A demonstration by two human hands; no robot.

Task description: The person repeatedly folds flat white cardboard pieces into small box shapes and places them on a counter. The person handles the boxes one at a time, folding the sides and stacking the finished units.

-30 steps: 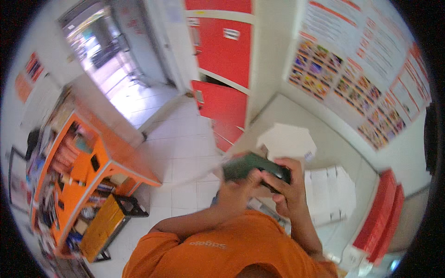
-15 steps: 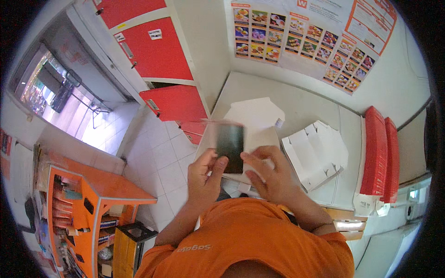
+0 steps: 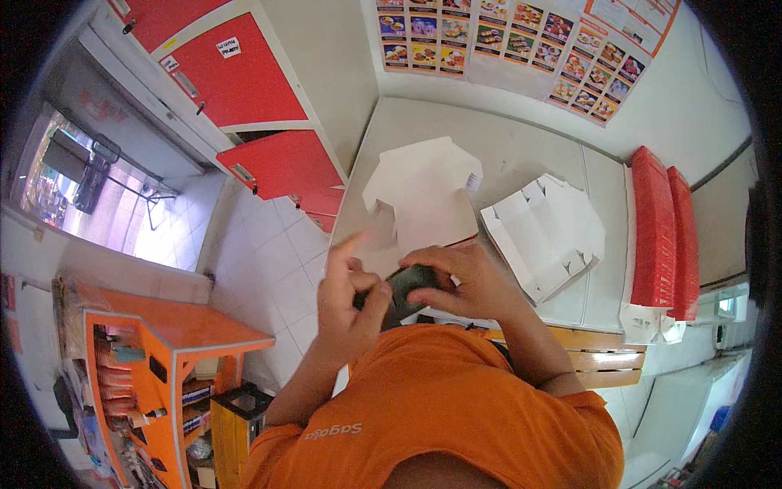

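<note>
A dark, greenish-black flat thing (image 3: pixel 401 295) is held low in front of my body, at the near edge of the table; its kind is not clear, as my fingers cover much of it. My left hand (image 3: pixel 346 303) grips its left end with the thumb on top, while the index finger sticks up. On the other side, my right hand (image 3: pixel 468 281) closes on it, fingers curled over the far edge and thumb on the near face. Just beyond my hands lies an unfolded white cardboard box blank (image 3: pixel 428 183), flat on the grey table (image 3: pixel 509 138).
To the right on the table is a partly folded white box (image 3: pixel 546 236). Red folded cartons (image 3: pixel 652 236) stand stacked at the right edge. Red lockers (image 3: pixel 244 81) rise at the far left, one door ajar. An orange shelf unit (image 3: pixel 179 326) stands at near left.
The dark thing has come down closer to my body and tilted from upright. My right fingers have moved over its far edge, and my left index finger has lifted. The view has shifted.
</note>
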